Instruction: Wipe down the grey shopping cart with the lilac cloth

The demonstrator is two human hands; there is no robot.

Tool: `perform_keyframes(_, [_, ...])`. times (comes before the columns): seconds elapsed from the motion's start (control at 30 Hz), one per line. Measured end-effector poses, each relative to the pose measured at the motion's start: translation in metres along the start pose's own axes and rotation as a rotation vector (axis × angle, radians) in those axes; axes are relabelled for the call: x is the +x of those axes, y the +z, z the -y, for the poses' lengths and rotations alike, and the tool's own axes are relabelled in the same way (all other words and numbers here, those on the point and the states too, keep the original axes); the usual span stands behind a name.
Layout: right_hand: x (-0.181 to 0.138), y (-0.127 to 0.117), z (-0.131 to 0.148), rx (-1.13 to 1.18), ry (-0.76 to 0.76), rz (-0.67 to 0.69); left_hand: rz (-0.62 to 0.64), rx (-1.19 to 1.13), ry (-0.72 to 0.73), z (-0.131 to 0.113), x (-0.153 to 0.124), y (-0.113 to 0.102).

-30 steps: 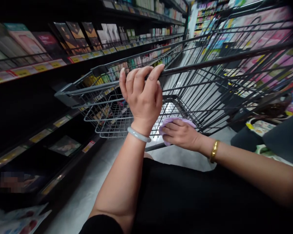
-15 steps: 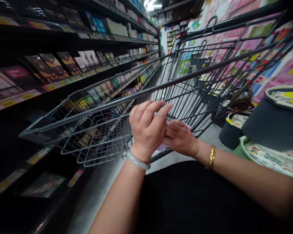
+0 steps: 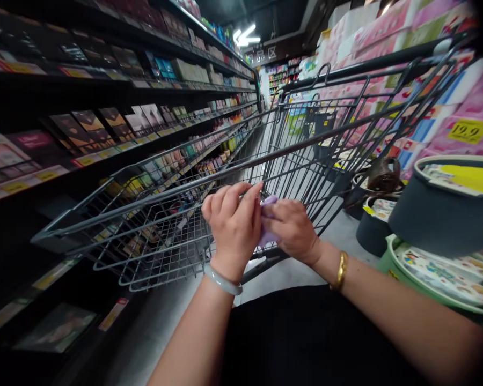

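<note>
My left hand (image 3: 234,230), with a pale bangle at the wrist, is raised palm away from me with its fingers curled together. Whatever lies inside its grip is hidden behind the fingers. Against its right side, my right hand (image 3: 293,229), wearing a gold bracelet, is closed on a crumpled light-purple cloth (image 3: 269,236) that shows between the two hands. Both hands are just in front of the near side of a grey wire shopping cart (image 3: 153,186), whose basket stands across my view.
Store shelves (image 3: 116,136) with boxed goods line the left. On the right, dark buckets (image 3: 438,209) and a green tub (image 3: 390,262) stand beside stacked pink packages (image 3: 454,145). Grey floor (image 3: 306,276) shows below the cart and down the aisle.
My hands have shifted slightly left and down in view, and the right one has turned. More of the purple cloth shows between them. The view has tilted up a little.
</note>
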State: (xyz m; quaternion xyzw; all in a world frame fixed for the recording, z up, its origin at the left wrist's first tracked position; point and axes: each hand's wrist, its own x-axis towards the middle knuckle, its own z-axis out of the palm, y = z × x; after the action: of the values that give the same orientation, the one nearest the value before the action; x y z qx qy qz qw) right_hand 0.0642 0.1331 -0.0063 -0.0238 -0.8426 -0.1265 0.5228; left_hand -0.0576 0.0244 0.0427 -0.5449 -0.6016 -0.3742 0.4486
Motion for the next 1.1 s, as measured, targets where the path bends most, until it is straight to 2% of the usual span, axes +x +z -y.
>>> perform_keyframes(0.1, [0.002,-0.002,-0.003,0.021,-0.036,-0.014,-0.013,0.023,0.007,0.000,0.000,0.000])
perform_keyframes(0.2, [0.006,-0.005,-0.006,0.025,0.085,-0.079,-0.015,0.024,0.005,0.000,0.000,0.001])
perform_keyframes(0.27, [0.006,-0.004,-0.005,-0.007,0.115,-0.076,-0.013,0.021,0.004,0.001,-0.001,0.002])
perform_keyframes(0.43, [0.002,-0.001,-0.002,-0.002,-0.038,-0.019,-0.030,0.022,-0.009,0.001,-0.001,0.003])
perform_keyframes(0.6, [0.010,-0.006,-0.013,0.001,0.095,-0.112,-0.017,0.001,-0.031,0.000,-0.003,0.004])
perform_keyframes(0.77, [0.004,-0.004,-0.012,-0.046,-0.023,0.012,-0.014,0.013,-0.061,-0.002,-0.005,0.004])
perform_keyframes(0.97, [0.008,-0.007,-0.017,-0.049,0.049,-0.099,0.000,0.015,-0.083,-0.003,-0.005,0.004])
perform_keyframes(1.1, [0.007,-0.004,-0.013,-0.070,-0.015,0.003,0.006,0.012,-0.096,-0.003,-0.005,0.005])
